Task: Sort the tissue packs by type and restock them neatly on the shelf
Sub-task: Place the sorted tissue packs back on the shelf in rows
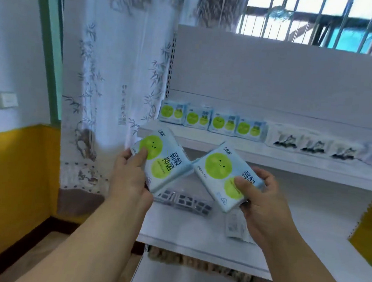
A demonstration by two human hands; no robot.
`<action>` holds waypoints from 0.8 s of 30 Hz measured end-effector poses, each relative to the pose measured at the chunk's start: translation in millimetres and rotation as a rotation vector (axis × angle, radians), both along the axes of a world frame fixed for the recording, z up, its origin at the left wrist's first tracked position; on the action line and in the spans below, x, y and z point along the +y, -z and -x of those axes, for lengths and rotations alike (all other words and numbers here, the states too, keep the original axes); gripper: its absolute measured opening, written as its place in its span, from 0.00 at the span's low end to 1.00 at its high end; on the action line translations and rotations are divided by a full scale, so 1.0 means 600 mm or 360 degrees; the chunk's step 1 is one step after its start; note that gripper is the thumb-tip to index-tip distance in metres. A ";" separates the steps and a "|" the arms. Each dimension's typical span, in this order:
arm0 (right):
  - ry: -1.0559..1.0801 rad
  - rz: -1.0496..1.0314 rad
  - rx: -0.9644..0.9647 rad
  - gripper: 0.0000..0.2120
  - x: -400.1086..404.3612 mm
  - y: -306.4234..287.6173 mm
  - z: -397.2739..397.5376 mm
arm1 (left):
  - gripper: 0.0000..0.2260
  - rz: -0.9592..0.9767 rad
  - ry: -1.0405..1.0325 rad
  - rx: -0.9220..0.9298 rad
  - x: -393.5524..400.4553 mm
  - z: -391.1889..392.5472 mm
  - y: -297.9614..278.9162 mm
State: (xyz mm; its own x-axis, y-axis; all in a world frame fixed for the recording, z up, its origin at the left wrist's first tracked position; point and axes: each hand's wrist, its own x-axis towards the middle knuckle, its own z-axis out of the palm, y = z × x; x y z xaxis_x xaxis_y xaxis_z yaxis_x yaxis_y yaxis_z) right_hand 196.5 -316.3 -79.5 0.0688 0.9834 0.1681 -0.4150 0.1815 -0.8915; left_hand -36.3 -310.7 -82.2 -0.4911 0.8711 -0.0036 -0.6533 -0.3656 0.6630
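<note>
My left hand [130, 176] grips a light-blue tissue pack with green circles [163, 161], thumb on its front. My right hand [263, 199] grips a second pack of the same kind [220, 173], thumb on its lower green circle. Both packs are tilted and held in front of the white upper shelf [268, 161]. On that shelf a row of several matching green-circle packs [213, 120] stands at the left. To their right stand white packs with ink-painting prints [315, 144].
The lower shelf [194, 236] holds a dark-patterned pack [182, 201] lying flat and a white pack with a printed code [236, 228]. A patterned curtain [119, 67] hangs left of the shelving. A barred window [315, 19] is above.
</note>
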 end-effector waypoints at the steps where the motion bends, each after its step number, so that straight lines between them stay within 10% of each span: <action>1: -0.0017 -0.0031 -0.0015 0.17 0.017 -0.010 -0.014 | 0.18 -0.0013 -0.0068 -0.0018 0.015 -0.017 -0.009; 10: -0.0102 -0.0159 -0.0070 0.20 0.149 -0.063 -0.055 | 0.04 -0.0003 -0.0262 0.0177 0.098 -0.065 -0.055; 15: -0.0110 -0.0268 -0.0234 0.20 0.261 -0.111 -0.003 | 0.19 0.0047 -0.0111 0.0627 0.197 -0.009 -0.073; 24: 0.0034 -0.0303 -0.0936 0.15 0.515 -0.150 0.096 | 0.11 0.0369 -0.0268 0.1805 0.440 0.143 -0.129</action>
